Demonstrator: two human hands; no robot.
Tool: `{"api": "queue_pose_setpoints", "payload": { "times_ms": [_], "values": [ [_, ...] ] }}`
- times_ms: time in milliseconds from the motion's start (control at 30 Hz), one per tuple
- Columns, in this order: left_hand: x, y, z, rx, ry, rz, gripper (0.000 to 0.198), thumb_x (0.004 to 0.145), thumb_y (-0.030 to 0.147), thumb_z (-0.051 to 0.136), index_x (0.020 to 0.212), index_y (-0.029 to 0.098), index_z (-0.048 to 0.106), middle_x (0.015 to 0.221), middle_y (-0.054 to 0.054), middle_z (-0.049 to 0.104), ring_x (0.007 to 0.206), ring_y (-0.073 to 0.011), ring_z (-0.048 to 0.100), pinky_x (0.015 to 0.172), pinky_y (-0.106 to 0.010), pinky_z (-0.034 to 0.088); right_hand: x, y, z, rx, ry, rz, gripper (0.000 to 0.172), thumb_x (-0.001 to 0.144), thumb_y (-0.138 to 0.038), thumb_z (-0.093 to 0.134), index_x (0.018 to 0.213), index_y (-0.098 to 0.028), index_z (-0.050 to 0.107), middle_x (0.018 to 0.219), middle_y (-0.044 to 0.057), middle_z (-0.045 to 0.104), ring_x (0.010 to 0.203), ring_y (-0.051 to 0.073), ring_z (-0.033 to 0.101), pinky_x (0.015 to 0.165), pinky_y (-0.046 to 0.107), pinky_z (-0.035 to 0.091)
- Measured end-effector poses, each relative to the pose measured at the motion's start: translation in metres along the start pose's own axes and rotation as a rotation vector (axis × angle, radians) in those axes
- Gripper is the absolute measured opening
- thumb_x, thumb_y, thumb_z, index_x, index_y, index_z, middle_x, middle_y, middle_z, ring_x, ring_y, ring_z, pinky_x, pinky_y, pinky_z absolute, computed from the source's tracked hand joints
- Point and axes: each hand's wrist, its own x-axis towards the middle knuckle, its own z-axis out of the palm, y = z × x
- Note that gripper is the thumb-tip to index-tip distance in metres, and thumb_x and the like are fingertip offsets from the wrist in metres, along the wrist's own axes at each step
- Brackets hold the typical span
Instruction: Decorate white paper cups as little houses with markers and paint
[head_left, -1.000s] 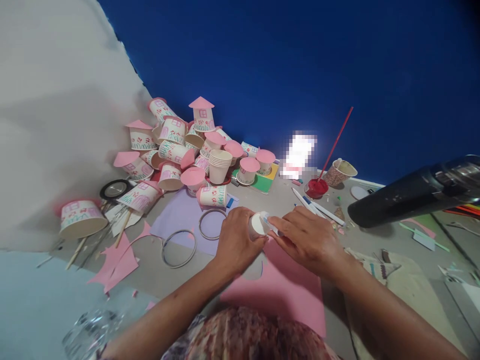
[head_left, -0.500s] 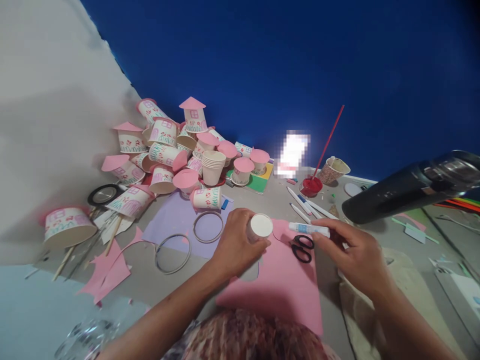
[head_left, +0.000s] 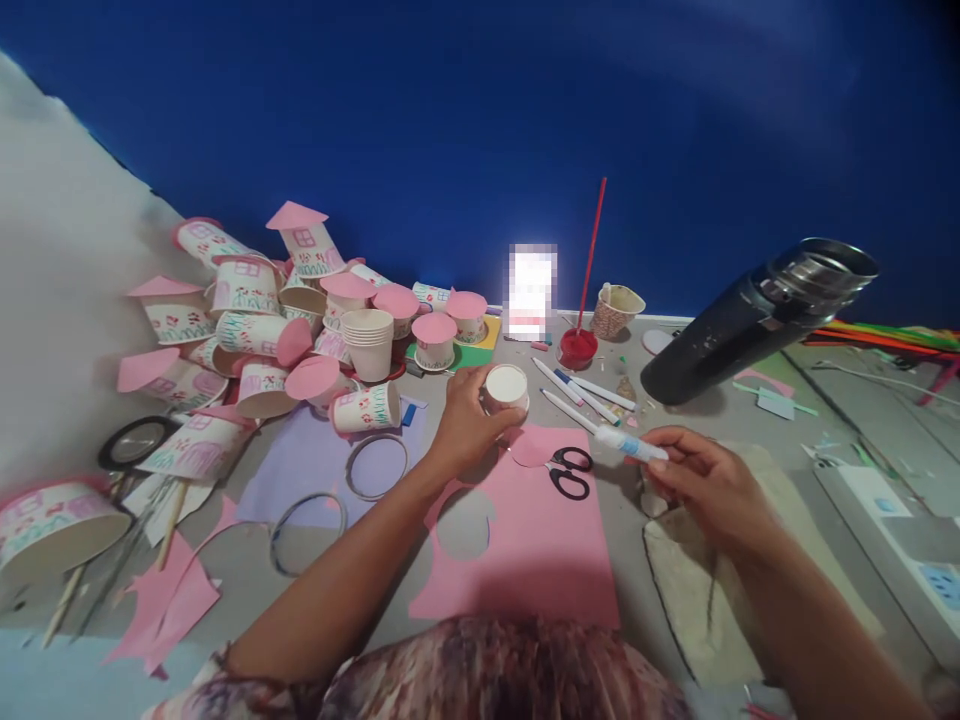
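Grasped in the left hand [head_left: 471,418], a white paper cup [head_left: 506,386], base upward, is just beyond the far edge of the pink sheet [head_left: 540,555]; the right hand [head_left: 709,478] pinches a white tube [head_left: 626,443] past its right edge. Black-handled scissors [head_left: 559,464] lie near the sheet's far right corner.

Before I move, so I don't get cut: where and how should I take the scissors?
Probably by the black handle loops, coming from the right: the scissors lie on the pink sheet, loops towards the right hand and blade end pointing left.
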Motion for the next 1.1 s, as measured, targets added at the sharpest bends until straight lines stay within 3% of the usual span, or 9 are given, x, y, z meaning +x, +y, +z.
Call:
{"api": "queue_pose_setpoints", "payload": {
  "times_ms": [133,300,367,467,500,633,833,967,1100],
  "values": [
    [0.008,-0.014,0.007,0.078,0.02,0.014,0.055,0.072,0.027,0.082,0.126,0.023,0.07,0.126,-0.009,0.064,0.128,-0.0321,0.056,0.109,-0.048,0.047,-0.011,0.008,0.018,-0.257,-0.177,-0.011,0.03,0.081,-0.045,0.08,0.098,-0.02,0.076,0.079,0.003,0.073,0.068,0.018,0.063,0.06,0.028,0.045],
    [0.001,-0.018,-0.003,0.157,-0.007,-0.011,0.069,0.072,0.027,0.08,0.138,0.023,0.061,0.14,-0.013,0.061,0.138,-0.0353,0.052,0.116,-0.053,0.043,-0.014,0.014,0.036,-0.565,-0.271,-0.101,0.021,0.085,-0.032,0.07,0.102,-0.022,0.077,0.068,-0.005,0.062,0.059,0.014,0.053,0.057,0.027,0.039],
    [-0.01,-0.014,-0.012,0.175,0.003,-0.024,0.078,0.07,0.029,0.081,0.143,0.023,0.056,0.149,-0.015,0.055,0.143,-0.0369,0.049,0.116,-0.054,0.043,-0.013,0.022,0.037,-0.598,-0.272,-0.155,0.02,0.085,-0.029,0.069,0.102,-0.023,0.077,0.076,-0.002,0.068,0.065,0.017,0.06,0.062,0.028,0.046],
    [-0.033,-0.007,-0.024,0.237,0.112,0.018,0.058,0.082,0.034,0.071,0.138,0.023,0.06,0.14,-0.013,0.062,0.135,-0.0341,0.055,0.113,-0.053,0.046,-0.013,0.033,0.032,-0.636,-0.245,-0.306,0.018,0.085,-0.027,0.072,0.102,-0.024,0.078,0.102,0.007,0.076,0.093,0.024,0.07,0.082,0.036,0.055],
    [-0.04,-0.005,-0.026,0.231,0.094,0.001,0.049,0.083,0.035,0.069,0.13,0.022,0.064,0.131,-0.013,0.067,0.128,-0.0333,0.06,0.108,-0.052,0.049,-0.013,0.034,0.031,-0.662,-0.239,-0.341,0.018,0.085,-0.028,0.074,0.102,-0.025,0.078,0.108,0.008,0.076,0.1,0.026,0.071,0.086,0.038,0.055],
    [-0.056,0.001,-0.021,-0.005,-0.215,-0.195,0.026,0.087,0.039,0.065,0.105,0.021,0.071,0.102,-0.008,0.078,0.091,-0.0249,0.073,0.083,-0.041,0.058,-0.005,0.02,0.035,-0.768,-0.182,-0.406,0.021,0.089,-0.03,0.074,0.109,-0.025,0.076,0.111,0.009,0.076,0.103,0.027,0.07,0.088,0.039,0.054],
    [-0.051,0.004,-0.012,-0.314,-0.346,-0.453,0.038,0.082,0.039,0.073,0.111,0.017,0.063,0.111,-0.012,0.074,0.058,-0.0162,0.073,0.042,-0.023,0.042,0.034,-0.009,0.061,-0.868,-0.237,-0.342,0.027,0.093,-0.022,0.065,0.119,-0.02,0.072,0.11,0.009,0.08,0.094,0.023,0.072,0.084,0.036,0.052],
    [-0.052,0.005,-0.011,-0.444,-0.359,-0.528,0.045,0.077,0.037,0.08,0.113,0.017,0.061,0.118,-0.011,0.068,0.061,-0.0158,0.075,0.041,-0.021,0.046,0.049,-0.01,0.071,-0.895,-0.316,-0.283,0.021,0.09,-0.025,0.068,0.111,-0.02,0.073,0.099,0.006,0.08,0.087,0.021,0.07,0.077,0.032,0.049],
    [-0.055,0.005,-0.008,-0.595,-0.358,-0.543,0.044,0.077,0.036,0.083,0.112,0.017,0.064,0.117,-0.01,0.066,0.075,-0.0176,0.077,0.053,-0.026,0.058,0.053,-0.008,0.075,-0.776,-0.315,-0.214,0.027,0.087,-0.027,0.07,0.113,-0.021,0.073,0.095,0.004,0.079,0.078,0.018,0.069,0.071,0.03,0.048]
  ]
}}
